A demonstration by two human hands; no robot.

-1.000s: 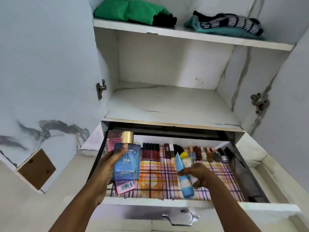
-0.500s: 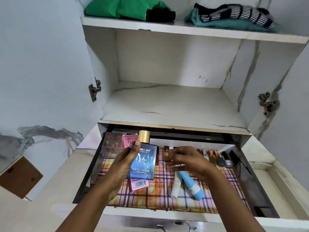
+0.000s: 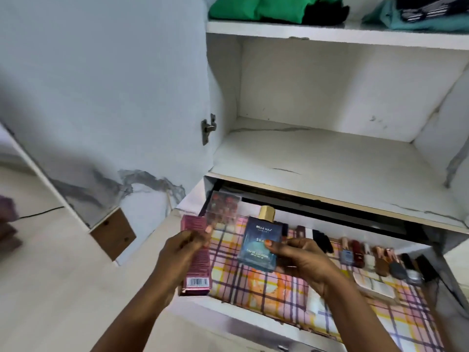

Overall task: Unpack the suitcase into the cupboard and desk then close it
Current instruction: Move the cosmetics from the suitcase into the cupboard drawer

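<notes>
Over the open cupboard drawer point(image 3: 253, 318), my right hand point(image 3: 304, 262) grips a blue cologne bottle point(image 3: 258, 242) with a gold cap, held upright. My left hand point(image 3: 182, 255) holds a tall pink box point(image 3: 196, 265) with a barcode near its bottom, and a clear case point(image 3: 223, 208) of reddish items stands behind its fingertips. The drawer is lined with plaid paper point(image 3: 266, 283) and holds a row of small cosmetic bottles point(image 3: 380, 257) along its back. The suitcase is out of view.
The open cupboard door point(image 3: 101, 97) stands at the left. A bare white shelf point(image 3: 330, 161) lies just above the drawer. The upper shelf carries folded green clothes point(image 3: 256, 7) and teal and striped clothes point(image 3: 418, 13). A white box point(image 3: 375, 288) lies in the drawer at right.
The cologne bottle passed from my left hand to my right hand. My left hand now keeps only the pink box and clear case. The view swung left; the blue tube lies out of sight.
</notes>
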